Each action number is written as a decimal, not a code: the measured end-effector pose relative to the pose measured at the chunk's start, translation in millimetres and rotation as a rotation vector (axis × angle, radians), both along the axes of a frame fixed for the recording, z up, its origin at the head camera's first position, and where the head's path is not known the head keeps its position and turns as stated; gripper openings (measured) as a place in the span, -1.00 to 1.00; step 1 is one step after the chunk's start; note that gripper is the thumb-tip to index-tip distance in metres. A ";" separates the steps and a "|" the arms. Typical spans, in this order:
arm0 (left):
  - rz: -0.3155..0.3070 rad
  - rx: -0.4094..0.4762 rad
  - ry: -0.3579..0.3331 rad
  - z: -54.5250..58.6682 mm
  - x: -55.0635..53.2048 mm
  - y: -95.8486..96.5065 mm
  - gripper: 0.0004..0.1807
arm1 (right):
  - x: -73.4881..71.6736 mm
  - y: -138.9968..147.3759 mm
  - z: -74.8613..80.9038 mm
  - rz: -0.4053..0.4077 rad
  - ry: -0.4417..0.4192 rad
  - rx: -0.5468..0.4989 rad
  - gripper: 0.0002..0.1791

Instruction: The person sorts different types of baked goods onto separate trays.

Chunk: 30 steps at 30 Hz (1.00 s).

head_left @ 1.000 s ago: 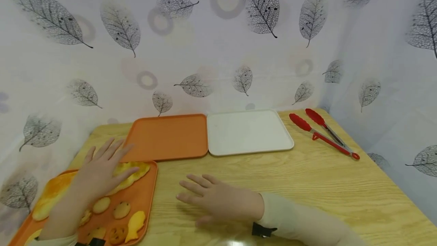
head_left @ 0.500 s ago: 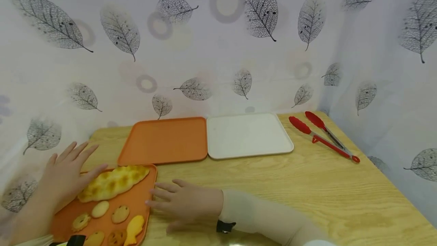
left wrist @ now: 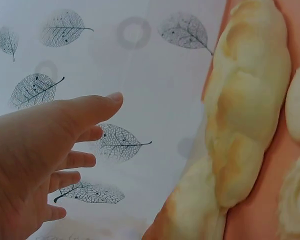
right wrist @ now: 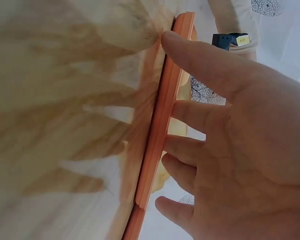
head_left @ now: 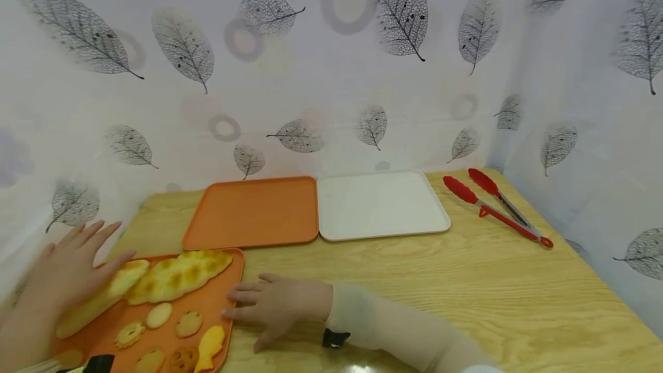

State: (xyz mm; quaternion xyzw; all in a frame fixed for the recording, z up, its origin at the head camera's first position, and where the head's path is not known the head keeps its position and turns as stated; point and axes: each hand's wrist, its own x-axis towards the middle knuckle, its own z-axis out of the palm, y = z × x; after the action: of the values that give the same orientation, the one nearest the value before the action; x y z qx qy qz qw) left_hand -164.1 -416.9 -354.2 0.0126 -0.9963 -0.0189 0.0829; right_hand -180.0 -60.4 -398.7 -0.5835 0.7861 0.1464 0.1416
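An orange tray [head_left: 235, 298] of bread and cookies lies at the front left of the table. My left hand [head_left: 67, 275] is over its left side, fingers spread and holding nothing. A long loaf [head_left: 106, 298] lies partly beneath that hand, beside a braided loaf [head_left: 178, 278]. In the left wrist view the thumb and fingers of the hand [left wrist: 35, 155] stand apart from the bread. My right hand [head_left: 285, 304] has its fingertips at the tray's right edge. The right wrist view has its extended fingers along the tray's side wall [right wrist: 162, 120]; exact contact is hard to tell.
Behind stand a second orange tray [head_left: 254, 212] and a white tray [head_left: 383, 206], side by side. Red tongs [head_left: 499, 209] lie spread at the table's right edge. Several cookies [head_left: 189, 324] and a yellow fish-shaped piece [head_left: 209, 347] share the front tray. A leaf-print cloth [head_left: 331, 73] hangs behind.
My left hand has moved left from over the breads to the tray's left side, uncovering the loaves. My right hand has come leftward across the table to the tray's right edge.
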 end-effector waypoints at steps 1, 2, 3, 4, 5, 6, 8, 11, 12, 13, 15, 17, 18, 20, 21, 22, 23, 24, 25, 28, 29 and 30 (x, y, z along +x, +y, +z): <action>0.005 -0.003 -0.008 0.2 0.7 -1.1 -0.06 | 0.2 1.6 -0.3 -0.001 0.000 -0.001 -0.08; 0.005 -0.004 -0.016 0.2 1.8 -2.1 -0.06 | 0.5 3.7 -0.7 -0.004 0.000 -0.002 -0.08; 0.002 -0.012 -0.023 -0.2 3.0 -3.0 -0.07 | 1.0 6.0 -1.1 -0.006 0.002 -0.003 -0.08; -0.004 -0.022 -0.033 -0.5 4.6 -3.8 -0.07 | 1.6 8.6 -1.5 -0.007 0.005 -0.003 -0.08; -0.012 -0.027 -0.038 -1.3 6.2 -4.5 -0.08 | 2.4 11.7 -1.6 -0.007 0.006 -0.005 -0.08; -0.020 -0.034 -0.043 -2.4 7.9 -4.8 -0.09 | 3.2 15.4 -1.7 -0.007 0.006 -0.006 -0.08; -0.039 -0.038 -0.051 -5.6 11.1 -5.4 -0.10 | 4.7 24.3 -2.0 0.001 0.011 -0.010 -0.09; -0.057 -0.021 -0.073 -11.6 15.7 -6.8 -0.10 | 5.4 39.1 -2.5 0.013 0.000 -0.031 -0.10; -0.057 -0.015 -0.084 -14.0 17.3 -7.1 -0.09 | 5.4 44.4 -2.6 0.018 -0.002 -0.041 -0.10; -0.062 0.003 -0.098 -16.6 18.9 -7.7 -0.10 | 5.2 49.5 -2.8 0.021 -0.007 -0.051 -0.11; -0.082 0.040 -0.126 -21.6 22.2 -8.8 -0.10 | 5.2 59.2 -2.6 0.019 -0.023 -0.069 -0.12; -0.110 0.096 -0.146 -26.9 25.1 -9.4 -0.11 | 5.7 68.5 -2.6 0.018 -0.024 -0.084 -0.12; -0.126 0.141 -0.158 -29.4 26.4 -9.1 -0.11 | 6.2 73.0 -2.1 0.017 -0.025 -0.088 -0.12; -0.171 0.276 -0.204 -34.0 29.6 -9.1 -0.11 | 7.3 81.8 -1.3 0.010 -0.034 -0.097 -0.13; -0.196 0.354 -0.229 -36.5 31.0 -9.3 -0.10 | 7.9 86.4 -0.7 0.007 -0.042 -0.101 -0.14; -0.225 0.428 -0.254 -39.0 32.5 -9.4 -0.09 | 8.4 91.3 -0.7 0.005 -0.050 -0.112 -0.14; -0.243 0.502 -0.290 -41.0 33.6 -9.2 -0.06 | 8.9 95.9 0.5 0.002 -0.060 -0.116 -0.15; -0.263 0.561 -0.328 -43.3 35.2 -9.1 -0.04 | 9.4 100.7 1.2 0.001 -0.069 -0.123 -0.16; -0.283 0.600 -0.355 -45.6 36.3 -8.9 -0.02 | 9.5 105.8 1.4 0.001 -0.076 -0.133 -0.17; -0.354 0.628 -0.371 -53.8 37.7 -6.7 0.04 | 9.7 121.2 1.0 0.006 -0.085 -0.172 -0.19; -0.371 0.622 -0.366 -56.9 36.9 -5.5 0.06 | 9.8 125.9 1.1 0.006 -0.088 -0.179 -0.19; -0.399 0.610 -0.349 -61.1 36.5 -4.6 0.07 | 9.9 131.0 0.3 0.003 -0.085 -0.194 -0.20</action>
State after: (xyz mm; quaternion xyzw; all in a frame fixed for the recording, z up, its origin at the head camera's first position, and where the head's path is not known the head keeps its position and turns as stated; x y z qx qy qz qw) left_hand -127.6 -421.5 -415.3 -0.1541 -0.9271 -0.3268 -0.1002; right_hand -170.1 70.6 -398.4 -0.6013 0.7891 0.0452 0.1175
